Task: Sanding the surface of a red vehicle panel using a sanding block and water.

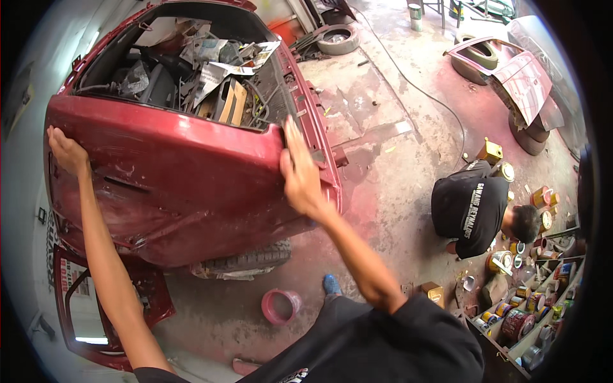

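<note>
Our left hand (68,152) and right hand (300,171), open, flank the scuffed red metal car panel (179,163); we judge it seated, fastening unclear.

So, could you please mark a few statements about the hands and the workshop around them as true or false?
1. The left hand is at the left edge of the red vehicle body. True.
2. The right hand is gripping a paint can. False: it is open, at the right side of the red vehicle body.
3. A pink bucket is on the floor. True.
4. The co-worker at the right wears a white shirt. False: the shirt is black, with light print on it.
5. Newspaper lies inside the red vehicle body. True.
</note>
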`<action>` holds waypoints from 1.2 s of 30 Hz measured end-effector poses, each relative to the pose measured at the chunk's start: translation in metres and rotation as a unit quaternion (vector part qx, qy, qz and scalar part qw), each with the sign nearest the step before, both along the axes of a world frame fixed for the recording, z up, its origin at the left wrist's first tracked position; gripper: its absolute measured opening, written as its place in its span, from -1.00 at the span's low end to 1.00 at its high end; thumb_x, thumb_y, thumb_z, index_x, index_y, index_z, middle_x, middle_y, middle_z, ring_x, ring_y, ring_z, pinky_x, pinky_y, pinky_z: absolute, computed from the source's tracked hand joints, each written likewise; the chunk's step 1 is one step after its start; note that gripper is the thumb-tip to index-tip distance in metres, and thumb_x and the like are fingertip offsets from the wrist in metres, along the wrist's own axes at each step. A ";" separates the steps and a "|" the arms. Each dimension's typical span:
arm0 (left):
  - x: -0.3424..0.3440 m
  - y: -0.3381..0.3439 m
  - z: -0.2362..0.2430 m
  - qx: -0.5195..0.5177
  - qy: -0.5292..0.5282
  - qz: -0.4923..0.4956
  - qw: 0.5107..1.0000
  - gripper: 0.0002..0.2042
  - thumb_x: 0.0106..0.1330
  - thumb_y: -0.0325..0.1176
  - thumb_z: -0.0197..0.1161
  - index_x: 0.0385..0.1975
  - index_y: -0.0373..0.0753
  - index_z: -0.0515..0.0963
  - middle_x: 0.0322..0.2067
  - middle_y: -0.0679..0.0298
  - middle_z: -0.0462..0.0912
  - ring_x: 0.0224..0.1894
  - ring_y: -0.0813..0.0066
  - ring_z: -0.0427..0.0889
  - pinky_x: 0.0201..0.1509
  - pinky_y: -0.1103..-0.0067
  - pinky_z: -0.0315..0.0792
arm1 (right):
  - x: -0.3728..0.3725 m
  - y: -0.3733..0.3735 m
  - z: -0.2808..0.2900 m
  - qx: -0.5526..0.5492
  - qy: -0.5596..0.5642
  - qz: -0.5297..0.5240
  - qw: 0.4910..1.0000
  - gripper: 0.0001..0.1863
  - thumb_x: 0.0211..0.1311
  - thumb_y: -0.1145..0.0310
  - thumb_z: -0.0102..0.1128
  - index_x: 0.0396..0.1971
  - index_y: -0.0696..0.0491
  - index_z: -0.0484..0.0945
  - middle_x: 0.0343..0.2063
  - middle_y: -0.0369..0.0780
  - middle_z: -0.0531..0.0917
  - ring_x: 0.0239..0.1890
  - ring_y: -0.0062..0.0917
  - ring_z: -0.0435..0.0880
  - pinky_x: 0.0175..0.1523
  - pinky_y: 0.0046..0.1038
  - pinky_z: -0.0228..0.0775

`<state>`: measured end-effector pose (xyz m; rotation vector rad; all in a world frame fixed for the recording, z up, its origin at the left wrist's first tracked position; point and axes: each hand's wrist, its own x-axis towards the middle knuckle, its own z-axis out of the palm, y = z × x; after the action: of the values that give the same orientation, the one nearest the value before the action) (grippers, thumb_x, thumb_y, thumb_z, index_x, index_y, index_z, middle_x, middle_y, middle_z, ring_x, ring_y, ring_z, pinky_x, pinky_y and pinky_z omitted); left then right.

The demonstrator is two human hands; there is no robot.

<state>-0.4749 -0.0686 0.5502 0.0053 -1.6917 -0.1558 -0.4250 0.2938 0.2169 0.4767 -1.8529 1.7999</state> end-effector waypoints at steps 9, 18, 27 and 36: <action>0.004 -0.003 0.000 0.001 -0.012 0.013 1.000 -0.45 0.57 -0.05 -0.17 0.32 -0.35 0.38 0.36 0.03 0.39 0.42 0.13 0.32 0.48 0.39 0.16 | 0.012 -0.010 -0.018 -0.056 -0.055 0.014 0.997 -0.37 0.53 0.30 -0.24 0.44 0.36 -0.01 0.46 0.22 0.03 0.54 0.04 -0.05 0.58 -0.14 -0.23; -0.003 0.003 -0.001 -0.018 0.007 -0.002 1.000 -0.47 0.56 -0.08 -0.14 0.29 -0.38 0.40 0.35 -0.01 0.39 0.41 0.08 0.32 0.48 0.37 0.16 | -0.024 -0.003 0.024 0.082 0.054 -0.028 0.995 -0.40 0.50 0.31 -0.14 0.39 0.36 0.11 0.41 0.22 0.15 0.47 0.08 0.11 0.54 -0.08 -0.10; -0.002 0.011 -0.012 -0.018 0.040 0.000 0.999 -0.50 0.55 -0.08 -0.09 0.26 -0.35 0.45 0.33 0.01 0.42 0.40 0.08 0.33 0.47 0.35 0.17 | 0.014 -0.052 0.066 0.139 0.118 -0.137 0.974 -0.20 0.35 0.16 0.14 0.38 0.39 0.09 0.41 0.23 0.13 0.47 0.09 0.12 0.54 -0.08 -0.04; 0.001 0.010 -0.017 0.007 0.052 0.023 0.998 -0.50 0.53 -0.02 -0.08 0.27 -0.22 0.47 0.35 0.12 0.41 0.43 0.08 0.30 0.47 0.31 0.16 | 0.047 -0.034 0.035 0.220 0.121 -0.155 0.956 -0.21 0.31 0.22 0.17 0.38 0.38 0.09 0.38 0.22 0.19 0.46 0.11 0.15 0.53 -0.04 -0.03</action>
<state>-0.4735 -0.0588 0.5335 0.0461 -1.5862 -0.1302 -0.3782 0.2598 0.2515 0.5043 -2.0176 1.0744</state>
